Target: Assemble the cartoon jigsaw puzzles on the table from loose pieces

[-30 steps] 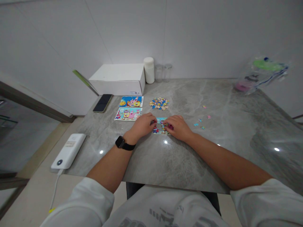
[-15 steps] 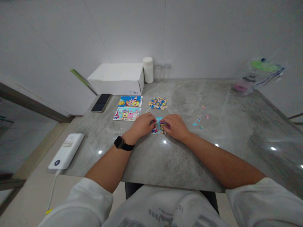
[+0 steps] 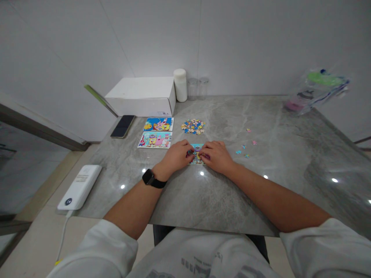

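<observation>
A small, partly assembled jigsaw puzzle (image 3: 197, 147) with a bright cartoon picture lies flat on the table in front of me. My left hand (image 3: 179, 155) is closed at its left side, fingers curled onto the edge. From the right, my right hand (image 3: 216, 156) grips the other side, fingertips bent down on the puzzle. Both hands hide much of the picture. Beyond them is a heap of loose jigsaw pieces (image 3: 193, 126). Several single pieces lie to the right, among them a blue piece (image 3: 238, 152) and a pink piece (image 3: 254, 143).
Two cartoon picture cards (image 3: 155, 139) lie left of the heap, beside a phone (image 3: 123, 126). Behind stand a white box (image 3: 139, 106), a white bottle (image 3: 181, 87) and two clear jars (image 3: 203, 89). A power bank (image 3: 81, 185) sits at the left edge, a bagged cup (image 3: 304, 94) far right.
My left hand has shifted slightly right, further over the puzzle's left side. The right hand stays nearly where it was, also a touch to the right. The loose pieces are unmoved.
</observation>
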Motion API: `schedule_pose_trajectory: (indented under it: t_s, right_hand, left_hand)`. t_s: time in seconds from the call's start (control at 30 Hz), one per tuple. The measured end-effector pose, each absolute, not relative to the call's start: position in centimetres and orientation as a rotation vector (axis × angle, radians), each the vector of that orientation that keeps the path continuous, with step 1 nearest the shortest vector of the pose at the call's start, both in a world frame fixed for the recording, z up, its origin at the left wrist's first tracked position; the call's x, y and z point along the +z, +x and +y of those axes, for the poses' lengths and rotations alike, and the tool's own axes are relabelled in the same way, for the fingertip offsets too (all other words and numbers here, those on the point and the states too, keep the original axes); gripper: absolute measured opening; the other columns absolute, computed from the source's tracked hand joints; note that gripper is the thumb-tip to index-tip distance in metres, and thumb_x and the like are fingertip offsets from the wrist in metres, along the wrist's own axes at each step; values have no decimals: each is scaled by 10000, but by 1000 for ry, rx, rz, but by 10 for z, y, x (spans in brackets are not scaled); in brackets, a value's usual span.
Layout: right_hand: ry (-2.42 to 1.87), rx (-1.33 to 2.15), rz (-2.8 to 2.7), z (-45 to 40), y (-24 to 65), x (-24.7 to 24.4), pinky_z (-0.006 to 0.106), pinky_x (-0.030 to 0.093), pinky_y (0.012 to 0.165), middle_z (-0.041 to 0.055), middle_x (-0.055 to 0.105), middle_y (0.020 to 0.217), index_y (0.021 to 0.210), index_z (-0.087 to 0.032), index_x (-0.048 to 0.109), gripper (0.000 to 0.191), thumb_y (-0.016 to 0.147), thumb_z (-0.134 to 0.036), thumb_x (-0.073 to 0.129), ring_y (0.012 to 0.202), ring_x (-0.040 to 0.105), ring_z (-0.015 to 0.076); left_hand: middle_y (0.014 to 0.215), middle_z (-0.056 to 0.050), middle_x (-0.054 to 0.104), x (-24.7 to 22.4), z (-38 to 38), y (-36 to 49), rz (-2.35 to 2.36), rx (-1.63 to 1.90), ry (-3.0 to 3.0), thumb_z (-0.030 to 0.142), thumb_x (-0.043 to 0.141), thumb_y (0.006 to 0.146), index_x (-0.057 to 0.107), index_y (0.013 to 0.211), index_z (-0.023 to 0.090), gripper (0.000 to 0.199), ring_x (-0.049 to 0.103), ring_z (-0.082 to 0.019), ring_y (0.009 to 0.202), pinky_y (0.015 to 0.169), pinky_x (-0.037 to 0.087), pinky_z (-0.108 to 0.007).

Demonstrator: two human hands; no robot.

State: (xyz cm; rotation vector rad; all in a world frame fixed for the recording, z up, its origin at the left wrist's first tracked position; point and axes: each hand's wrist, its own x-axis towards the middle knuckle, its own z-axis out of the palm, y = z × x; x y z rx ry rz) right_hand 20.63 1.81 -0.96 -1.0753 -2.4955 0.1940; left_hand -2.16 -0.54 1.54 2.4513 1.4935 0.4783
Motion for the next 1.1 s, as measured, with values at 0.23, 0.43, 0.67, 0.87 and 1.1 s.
schedule_pose_trajectory:
  t_s: [0.23,0.43,0.67,0.87,1.1]
  right_hand:
    - [-1082,213,-2513,19,206,-11,419,347,908,54,750,1029,1003,-288,818,120,940,-286,716,990,613,251]
    - [-1090,219,-2523,19,206,-10,424,349,910,56,752,1025,1009,-281,814,122,946,-284,709,995,623,254]
    - [-1101,234,-2539,20,206,-9,424,346,919,61,744,1024,1018,-279,811,130,954,-303,701,987,619,253]
    - [-1092,225,-2533,20,206,-10,422,346,906,63,754,1027,1009,-282,809,123,956,-304,701,988,623,256]
    - [-1094,218,-2547,18,206,-9,429,344,909,66,756,1037,1020,-277,805,134,958,-294,687,993,624,258]
  left_hand:
    - [1046,-77,669,16,-6,-18,1483,493,2409,241,679,943,773,1104,224,187,670,-221,958,883,547,-361]
    - [1066,-84,674,14,-7,-16,1465,498,2426,219,669,939,767,1139,215,222,670,-232,984,902,547,-373]
    - [995,-57,661,19,0,-25,1427,602,2302,211,708,899,732,958,197,66,636,-199,895,835,528,-339]
    - [914,-26,666,28,6,-41,1428,657,2082,276,723,895,754,889,199,83,589,-151,761,720,482,-297]
    - [910,-36,659,18,4,-37,1309,537,2126,265,734,886,769,850,196,85,632,-167,838,764,506,-294]
